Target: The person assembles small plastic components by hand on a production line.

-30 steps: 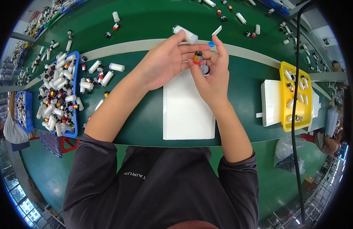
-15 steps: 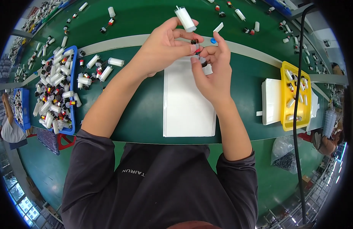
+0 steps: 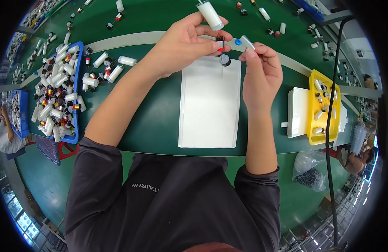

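Left hand (image 3: pixel 183 44) pinched on a small black and red part (image 3: pixel 220 43) with a white tube (image 3: pixel 210 14) above its fingers, right hand (image 3: pixel 262 73) beside it gripping a white piece (image 3: pixel 247 42), white sheet (image 3: pixel 209 109) on the bench (image 3: pixel 156 122) below both.

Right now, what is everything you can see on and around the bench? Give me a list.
white cylinder: one, white, in the left hand's fingers at the top
small part: one, black and red, pinched at the left hand's fingertips
black disc: one, hanging just below that part
tipped piece: one, white with a blue end, in the right hand's fingers
white mat: one, on the bench under the hands
blue tray: one, left, heaped with white cylinders
loose cylinders: several, white, beside the blue tray
yellow tray: one, right, holding a few white parts
white sheets: a stack, left of the yellow tray
green bench: one
left hand: holding
right hand: holding
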The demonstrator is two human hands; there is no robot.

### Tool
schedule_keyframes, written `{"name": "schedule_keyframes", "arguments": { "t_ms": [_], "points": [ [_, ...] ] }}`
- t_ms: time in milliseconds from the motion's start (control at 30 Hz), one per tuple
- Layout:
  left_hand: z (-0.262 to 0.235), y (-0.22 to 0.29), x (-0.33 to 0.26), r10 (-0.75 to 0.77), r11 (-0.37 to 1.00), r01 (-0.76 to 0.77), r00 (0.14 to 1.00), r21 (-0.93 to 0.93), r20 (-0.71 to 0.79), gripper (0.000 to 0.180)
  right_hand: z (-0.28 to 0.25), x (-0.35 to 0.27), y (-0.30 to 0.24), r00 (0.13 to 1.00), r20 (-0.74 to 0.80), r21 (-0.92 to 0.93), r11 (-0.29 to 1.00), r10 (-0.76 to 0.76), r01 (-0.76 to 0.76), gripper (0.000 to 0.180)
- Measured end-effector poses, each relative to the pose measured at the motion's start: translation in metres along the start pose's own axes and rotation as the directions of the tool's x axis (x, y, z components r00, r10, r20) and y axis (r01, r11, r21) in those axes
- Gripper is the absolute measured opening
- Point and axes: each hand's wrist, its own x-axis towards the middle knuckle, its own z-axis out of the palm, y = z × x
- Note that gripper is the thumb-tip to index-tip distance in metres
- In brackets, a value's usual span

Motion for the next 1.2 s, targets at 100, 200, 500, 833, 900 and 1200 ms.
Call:
{"name": "schedule_keyframes", "arguments": {
  "t_ms": [100,200,500,833,900,1200],
  "points": [
    [0.002,-0.003,0.001,0.012,1.0,-0.012,1.0,0.019,0.001,0.048,-0.004,0.001,-0.011,0.948,0.213,0.348,0.888,0.238,-0.301,0.01],
    [0.002,-0.007,0.002,0.037,0.998,-0.038,0.999,0.044,0.024,0.048,-0.002,-0.001,-0.01,0.896,0.266,0.336,0.837,0.355,-0.432,0.01],
    [0.007,-0.011,0.003,0.021,0.997,-0.026,0.997,0.076,0.073,0.047,-0.002,0.002,-0.007,0.919,0.162,0.058,0.927,0.359,-0.371,0.011],
    [0.008,-0.007,0.0,0.005,1.0,-0.005,0.999,0.006,0.038,0.043,0.009,-0.005,-0.012,0.961,0.091,-0.019,0.965,0.261,-0.26,0.012],
    [0.007,-0.007,0.0,-0.001,0.994,0.0,1.0,0.108,0.008,0.039,0.006,-0.006,-0.01,0.951,0.124,-0.036,0.959,0.283,-0.281,0.02],
    [0.009,0.002,-0.005,0.027,0.986,-0.043,0.994,0.161,0.103,0.055,-0.012,0.008,0.003,0.709,0.508,0.331,0.649,0.489,-0.685,0.034]
  ]
}}
